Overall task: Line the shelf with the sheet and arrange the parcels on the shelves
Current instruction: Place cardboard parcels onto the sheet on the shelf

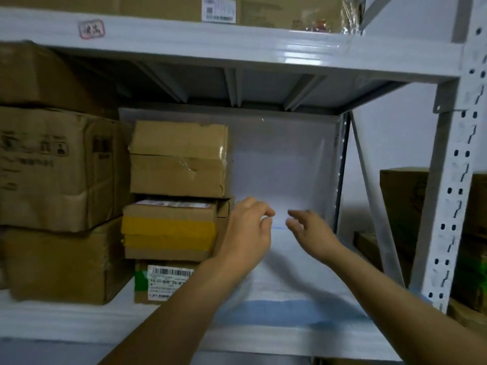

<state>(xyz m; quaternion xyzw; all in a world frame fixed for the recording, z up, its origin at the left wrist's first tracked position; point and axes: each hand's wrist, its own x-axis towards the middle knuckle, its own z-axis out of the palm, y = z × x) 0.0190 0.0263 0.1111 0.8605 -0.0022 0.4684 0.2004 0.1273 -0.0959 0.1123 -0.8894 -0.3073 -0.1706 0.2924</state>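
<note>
A white sheet (287, 283) with a blue front band lies on the right part of the grey metal shelf (66, 320) and runs up the back wall. Both my hands reach into this bay above the sheet. My left hand (247, 233) is beside the parcel stack, fingers curled loosely with nothing visible in them. My right hand (308, 227) has its fingers spread, holding nothing. To the left stands a stack of three parcels: a taped brown box (179, 159) on top, a yellow-taped box (168, 230) under it, and a labelled box (163, 283) at the bottom.
Large brown cartons (58, 167) fill the left of the shelf. The upper shelf (237, 46) carries more boxes. A perforated upright post (453, 193) and a diagonal brace (369, 185) bound the bay on the right. More boxes (403, 206) stand beyond the post.
</note>
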